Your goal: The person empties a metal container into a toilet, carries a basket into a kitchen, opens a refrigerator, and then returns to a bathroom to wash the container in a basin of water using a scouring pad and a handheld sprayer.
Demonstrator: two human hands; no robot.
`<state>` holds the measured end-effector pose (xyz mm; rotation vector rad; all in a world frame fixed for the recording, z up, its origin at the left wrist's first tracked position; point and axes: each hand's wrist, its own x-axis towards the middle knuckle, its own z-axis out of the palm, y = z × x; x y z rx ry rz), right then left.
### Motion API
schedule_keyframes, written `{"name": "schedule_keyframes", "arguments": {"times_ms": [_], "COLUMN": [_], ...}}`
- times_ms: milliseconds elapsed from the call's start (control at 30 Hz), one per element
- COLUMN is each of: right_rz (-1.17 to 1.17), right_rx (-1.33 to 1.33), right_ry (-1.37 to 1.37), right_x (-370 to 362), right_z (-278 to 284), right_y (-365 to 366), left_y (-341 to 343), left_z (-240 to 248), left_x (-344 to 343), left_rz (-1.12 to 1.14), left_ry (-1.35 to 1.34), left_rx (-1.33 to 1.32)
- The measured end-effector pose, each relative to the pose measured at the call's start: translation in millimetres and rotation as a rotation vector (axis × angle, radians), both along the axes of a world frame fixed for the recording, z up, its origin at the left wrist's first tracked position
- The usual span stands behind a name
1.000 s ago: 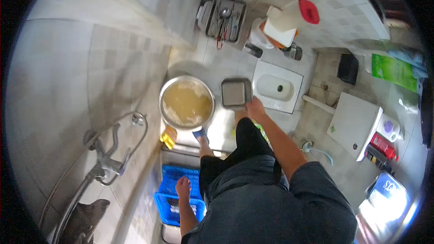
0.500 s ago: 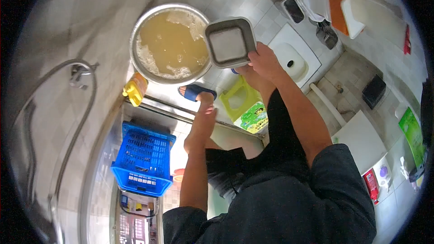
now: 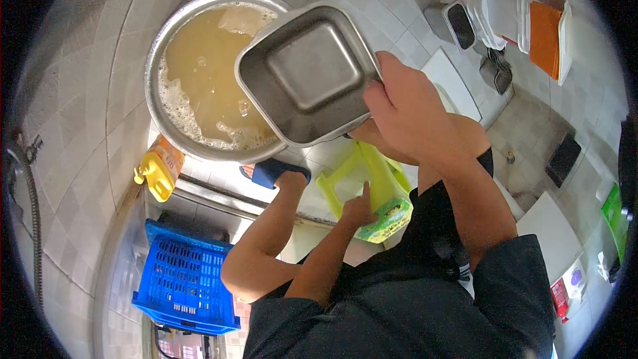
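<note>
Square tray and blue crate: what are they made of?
Square tray, held at its rim by the right hand: looks like stainless steel, with a brushed grey sheen and soft reflections. Blue crate: likely moulded plastic, with uniform saturated colour and lattice walls.

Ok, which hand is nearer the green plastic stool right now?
Left. The left hand rests on the green plastic stool, fingers against its seat. The right hand is above it, gripping the rim of the square steel tray over the basin of murky water.
</note>
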<state>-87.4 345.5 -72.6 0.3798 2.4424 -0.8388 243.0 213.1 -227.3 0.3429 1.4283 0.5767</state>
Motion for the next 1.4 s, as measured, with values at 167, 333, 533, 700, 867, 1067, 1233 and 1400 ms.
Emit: {"name": "schedule_keyframes", "arguments": {"times_ms": [167,333,533,700,867,1067,1233,1400], "right_rz": [-0.002,0.095,0.158,0.273,0.321,0.456,0.384,0.274], "right_rx": [-0.017,-0.002,0.008,0.062,0.107,0.033,-0.546,-0.665], "right_ry": [0.086,0.188,0.322,0.311,0.353,0.411,-0.094,-0.193], "right_x": [-2.7,-6.2,15.9,32.6,44.2,49.8,84.4,104.1], "right_z": [3.9,16.1,-1.3,14.7,6.7,-9.2,-5.3,-20.0], "right_y": [-3.2,-12.0,-12.0,-26.0,-23.6,-35.1,-81.7,-95.1], "left_y": [-8.1,-8.7,-2.0,-47.2,-103.2,-143.7,-163.4,-189.4], "left_z": [-19.5,-63.4,-56.4,-7.9,55.2,124.8,167.4,164.6], "left_x": [8.0,25.1,-31.3,-85.5,-117.8,-137.8,-140.6,-166.4], "left_rz": [-0.092,-0.290,-0.551,0.149,0.874,1.110,1.411,1.555], "left_ry": [-0.078,-0.136,-0.022,0.385,0.627,0.711,0.499,0.327], "left_rx": [0.023,0.065,0.138,-0.049,-0.079,-0.041,0.026,0.145]}}
